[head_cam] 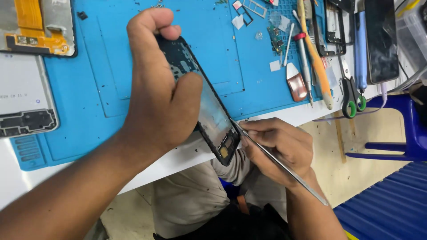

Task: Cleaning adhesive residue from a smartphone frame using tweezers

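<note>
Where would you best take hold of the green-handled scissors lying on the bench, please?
Take the scissors by the green loop handles at the near end, coming from the bench's front edge; the blades point away among the other tools, while the loops lie free beside the blue mat.

white table (293, 116): blue mat (111, 66), scissors (351, 95), dark phone (381, 42)

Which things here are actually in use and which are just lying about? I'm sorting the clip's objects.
In use:
left hand gripping the phone frame
right hand holding metal tweezers against the frame

Lying about:
scissors
screwdriver
dark phone
screen panel
blue mat
</note>
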